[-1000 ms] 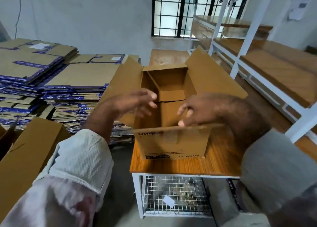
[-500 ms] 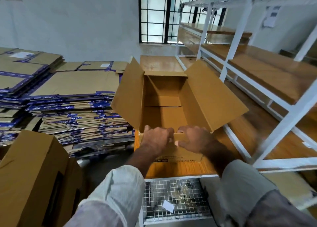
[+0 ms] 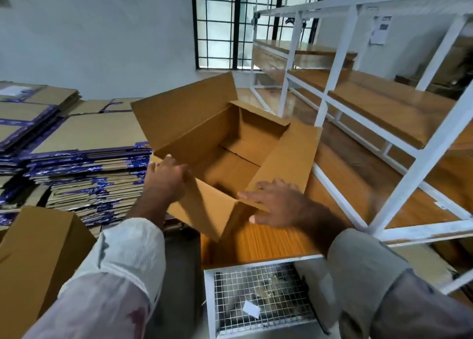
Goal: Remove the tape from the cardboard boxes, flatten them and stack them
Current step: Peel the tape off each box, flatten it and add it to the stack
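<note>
Bracing the open cardboard box (image 3: 204,134) at the table (image 3: 268,241) edge, I curl my left hand (image 3: 166,180) over its near-left rim and lay my right hand (image 3: 276,205), fingers spread flat, on the right flap, probably to skew the walls flat.

pale wall (image 3: 102,31), barred window (image 3: 230,24), white shelving (image 3: 340,52), wooden table (image 3: 268,241).

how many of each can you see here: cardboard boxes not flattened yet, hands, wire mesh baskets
Cardboard boxes not yet flattened: 2 (open cardboard box between the hands, brown box at lower left)
Hands: 2 (left hand, right hand)
Wire mesh baskets: 1 (wire mesh basket under the tabletop)
Total: 5
</note>
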### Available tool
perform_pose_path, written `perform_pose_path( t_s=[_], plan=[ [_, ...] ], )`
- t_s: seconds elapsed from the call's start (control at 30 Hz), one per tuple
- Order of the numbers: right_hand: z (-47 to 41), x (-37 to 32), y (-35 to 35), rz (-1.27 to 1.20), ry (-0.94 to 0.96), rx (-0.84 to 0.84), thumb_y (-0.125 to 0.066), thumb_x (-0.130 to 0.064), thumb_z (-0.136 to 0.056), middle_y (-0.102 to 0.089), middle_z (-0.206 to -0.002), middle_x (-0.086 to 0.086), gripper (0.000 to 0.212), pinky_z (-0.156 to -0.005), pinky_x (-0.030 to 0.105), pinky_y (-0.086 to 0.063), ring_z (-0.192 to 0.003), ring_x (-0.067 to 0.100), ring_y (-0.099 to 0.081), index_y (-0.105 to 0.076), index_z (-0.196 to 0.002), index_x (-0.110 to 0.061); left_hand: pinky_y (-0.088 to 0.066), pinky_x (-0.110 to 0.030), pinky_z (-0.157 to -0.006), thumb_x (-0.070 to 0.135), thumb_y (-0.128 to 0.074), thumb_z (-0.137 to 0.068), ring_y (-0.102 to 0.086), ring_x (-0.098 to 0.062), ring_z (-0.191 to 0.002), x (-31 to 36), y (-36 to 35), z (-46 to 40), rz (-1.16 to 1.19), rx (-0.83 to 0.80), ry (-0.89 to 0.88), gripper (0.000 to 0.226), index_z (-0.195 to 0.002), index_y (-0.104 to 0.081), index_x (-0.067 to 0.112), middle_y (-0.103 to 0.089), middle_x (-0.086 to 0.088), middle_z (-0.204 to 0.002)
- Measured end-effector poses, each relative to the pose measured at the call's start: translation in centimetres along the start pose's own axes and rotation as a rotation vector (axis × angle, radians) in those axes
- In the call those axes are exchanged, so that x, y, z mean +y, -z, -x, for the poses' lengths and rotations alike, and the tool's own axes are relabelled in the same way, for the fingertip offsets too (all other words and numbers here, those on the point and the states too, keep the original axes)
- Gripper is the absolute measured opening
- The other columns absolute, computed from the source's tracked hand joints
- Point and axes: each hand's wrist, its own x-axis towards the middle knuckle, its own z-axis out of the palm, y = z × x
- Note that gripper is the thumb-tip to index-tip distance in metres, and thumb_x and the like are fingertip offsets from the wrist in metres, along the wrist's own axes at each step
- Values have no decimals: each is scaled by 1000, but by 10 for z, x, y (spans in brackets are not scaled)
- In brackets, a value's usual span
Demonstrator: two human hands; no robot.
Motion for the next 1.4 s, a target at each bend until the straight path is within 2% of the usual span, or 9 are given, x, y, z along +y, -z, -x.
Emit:
perform_pose_path(
  t_s=[0.23,0.4,0.5,0.6,0.7,1.0,1.1,1.27,1.4],
  plan=[
    [-14,-94,-4,-6,163,118,-64,-49,-91,-41,-151,7,71,-112,54,-36,-136,36,-36,-32,-151,-29,-47,-38,-100,47,-56,-101,-59,-26,-116,47,10,-4,565,-260,-36,28,-116,-65,27,-64,-7,-129],
    [-8,-101,11,-405,328,112,-72,-24,-89,-66,-105,8,26,-85,34,-47,-100,20,-57,-70,-108,-7,-43,-40,-108,63,-58,-94,-47,-34,-137,79,-6,-12,563,-393,-6,85,-157,-30,14,-45,-13,-155],
    [-15,-55,28,-705,240,236,-68,-23,-96,-74,-113,-8,17,-89,21,-51,-103,3,-64,-78,-110,-22,-48,-39,-99,49,-58,-98,-55,-38,-126,71,-22,-22,453,-379,33,63,-144,-45,9,-55,-18,-144],
    [-37,4,36,-755,17,291,-66,-30,-97,-72,-107,-15,14,-81,22,-51,-102,2,-64,-76,-106,-29,-50,-39,-84,83,-53,-80,-61,-30,-109,69,-31,-23,337,-267,58,71,-118,-60,23,-65,-8,-118],
    [-65,53,31,-663,-135,253,-68,-38,-95,-69,-112,-10,23,-78,26,-48,-106,12,-64,-70,-115,-27,-50,-35,-80,84,-55,-80,-59,-22,-103,73,-36,-19,253,-152,131,73,-129,-56,31,-62,-1,-119],
    [-131,97,15,-423,-180,277,-51,-58,-101,-37,-161,6,65,-114,50,-42,-146,32,-37,-43,-153,-20,-52,-32,-83,82,-62,-76,-61,-17,-108,67,-33,-21,250,-117,146,79,-135,-57,30,-65,3,-125],
    [-157,117,7,-406,-175,158,-48,-66,-99,-14,-171,6,80,-119,55,-33,-156,35,-19,-25,-162,-22,-51,-29,-74,98,-56,-55,-62,-8,-93,64,-24,-21,333,-163,147,78,-105,-63,39,-68,11,-108],
    [-194,177,9,-218,-377,357,-60,-43,-96,3,-171,18,96,-125,50,-15,-157,40,-3,-1,-164,-8,-56,-32,-72,94,-61,-59,-65,-10,-80,57,-29,-15,345,-143,285,71,-86,-67,29,-70,9,-86],
    [-223,239,1,-198,-588,549,-44,-29,-100,-21,-164,29,69,-124,51,-18,-153,42,-19,-21,-157,2,-55,-30,-68,105,-53,-47,-66,-9,-73,55,-32,-10,331,-141,273,87,-79,-67,26,-70,8,-75]
  ],
)
